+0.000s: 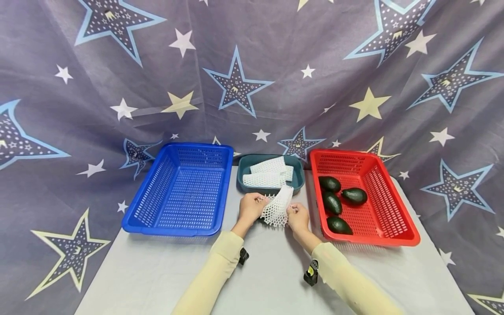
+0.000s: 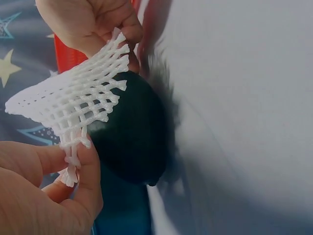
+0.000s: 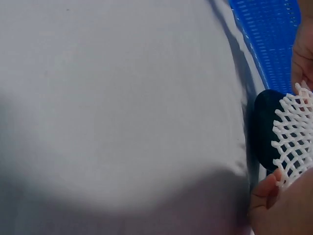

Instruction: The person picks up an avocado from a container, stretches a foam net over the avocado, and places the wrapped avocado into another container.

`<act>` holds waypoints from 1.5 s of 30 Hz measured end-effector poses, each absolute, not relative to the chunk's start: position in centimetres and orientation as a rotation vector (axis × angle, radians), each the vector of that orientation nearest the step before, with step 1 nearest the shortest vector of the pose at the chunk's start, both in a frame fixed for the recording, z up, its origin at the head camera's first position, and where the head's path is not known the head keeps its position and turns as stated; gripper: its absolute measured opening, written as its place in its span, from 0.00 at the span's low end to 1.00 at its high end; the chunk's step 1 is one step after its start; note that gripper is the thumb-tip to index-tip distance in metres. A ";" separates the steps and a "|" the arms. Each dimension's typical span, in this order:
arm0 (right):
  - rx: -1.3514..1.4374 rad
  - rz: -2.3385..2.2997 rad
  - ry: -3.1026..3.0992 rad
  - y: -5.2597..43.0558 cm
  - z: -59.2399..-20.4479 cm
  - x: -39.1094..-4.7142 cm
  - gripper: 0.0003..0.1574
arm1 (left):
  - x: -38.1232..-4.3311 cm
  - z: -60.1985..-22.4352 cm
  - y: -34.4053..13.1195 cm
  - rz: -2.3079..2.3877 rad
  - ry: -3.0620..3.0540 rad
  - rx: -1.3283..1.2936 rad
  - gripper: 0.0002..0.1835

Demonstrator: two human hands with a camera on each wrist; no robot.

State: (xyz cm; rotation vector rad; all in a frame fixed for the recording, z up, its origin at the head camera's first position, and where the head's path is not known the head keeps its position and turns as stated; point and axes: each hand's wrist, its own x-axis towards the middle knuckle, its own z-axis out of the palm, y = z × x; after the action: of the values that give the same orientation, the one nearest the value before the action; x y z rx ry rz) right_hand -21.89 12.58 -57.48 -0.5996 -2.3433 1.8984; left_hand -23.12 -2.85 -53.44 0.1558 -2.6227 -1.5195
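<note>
Between the two hands a white foam net sleeve (image 1: pixel 278 206) is stretched, its cut edge spread wide. My left hand (image 1: pixel 250 207) pinches one side of that edge between thumb and fingers, as the left wrist view shows close up. Opposite it, my right hand (image 1: pixel 299 218) pinches the other side. A dark green avocado (image 2: pixel 129 129) lies on the table right at the sleeve's open mouth, partly overlapped by the mesh; in the right wrist view the avocado (image 3: pixel 266 129) shows beside the net's edge.
A blue basket (image 1: pixel 179 231) stands at the left. Behind the hands, a dark green tray (image 1: pixel 241 169) holds several more foam sleeves (image 1: pixel 264 179). At the right, a red basket (image 1: pixel 397 236) holds several avocados (image 1: pixel 354 196). A star-patterned curtain (image 1: pixel 252 35) hangs behind the grey-white table (image 1: pixel 271 280).
</note>
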 end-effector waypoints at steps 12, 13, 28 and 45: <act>-0.677 2.135 -2.275 12.0 -57.1 -21.3 0.05 | -23.5 -54.5 -3.1 -1.513 -2.660 0.280 0.07; -0.692 2.150 -2.272 11.9 -57.0 -21.2 0.06 | -23.5 -54.6 -3.2 -1.509 -2.662 0.289 0.07; -0.648 1.984 -2.261 12.7 -54.7 -21.9 0.08 | -23.4 -55.7 -3.7 -2.021 -2.463 0.479 0.10; -0.626 2.137 -2.230 12.1 -55.6 -21.9 0.06 | -22.9 -55.5 -4.6 -2.345 -2.283 0.661 0.12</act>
State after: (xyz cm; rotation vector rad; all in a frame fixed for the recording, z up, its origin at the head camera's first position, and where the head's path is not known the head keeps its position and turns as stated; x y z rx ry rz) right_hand -21.94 12.06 -55.55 -0.6261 -2.2297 2.1370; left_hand -22.87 -4.58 -55.46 0.6606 -2.2829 -2.3454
